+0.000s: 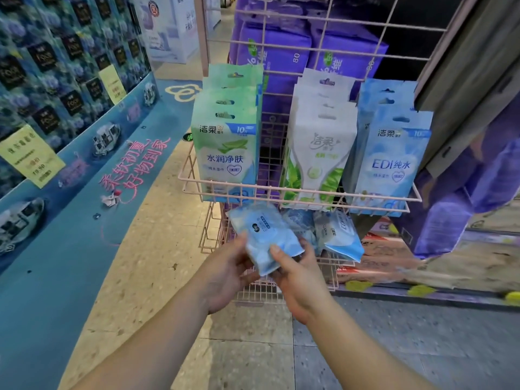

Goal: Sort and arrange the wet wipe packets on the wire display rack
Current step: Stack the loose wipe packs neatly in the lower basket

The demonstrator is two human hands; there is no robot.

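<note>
We have a pale blue wet wipe packet (268,243) between both hands, just in front of the lower basket (326,274) of the pink wire rack (281,18). Our left hand (228,273) cups the packet's left edge from underneath, fingers curled up its side, while our right hand (292,274) pinches the near right corner, thumb on top and fingers behind. Both hands are clamped on the one packet, close together. We judge this two-handed hold lets us turn the packet and read its face before choosing a place for it.

Above, three rows hang on hooks, held in by the front rail of the upper basket (304,204): green packets (228,153) on the left, white leaf-printed packets (320,153) in the middle, blue packets (391,159) on the right. They are grouped by colour and face outward, presumably so shoppers can tell the kinds apart.

In the lower basket, just right of our hands, loose blue packets (337,235) lie tilted and overlapping (we cannot count them). These look unsorted.

Since ours matches the blue ones in colour, it most likely belongs with that kind, though its label is too blurred to confirm.
</note>
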